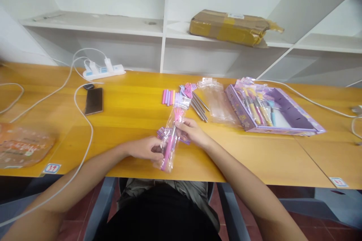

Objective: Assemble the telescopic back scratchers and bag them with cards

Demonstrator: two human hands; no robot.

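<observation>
A pink back scratcher (169, 145) with a hand-shaped head lies tilted inside a clear plastic bag. My left hand (148, 148) grips the bag's lower left side. Near the upper part, by the metal rod, my right hand (190, 130) pinches the bag. Under it is a purple printed card (185, 140), partly hidden. Just beyond are pastel tubes (168, 97), several pink and blue hand-shaped heads (188, 90) and metal rods (199, 107). Clear empty bags (217, 101) lie to their right.
A purple display box (294, 111) with bagged scratchers stands at the right. At the left are a phone (94, 101), a power strip (104, 72), white cables and an orange-printed bag (25, 145). A taped carton (229, 27) rests on the shelf.
</observation>
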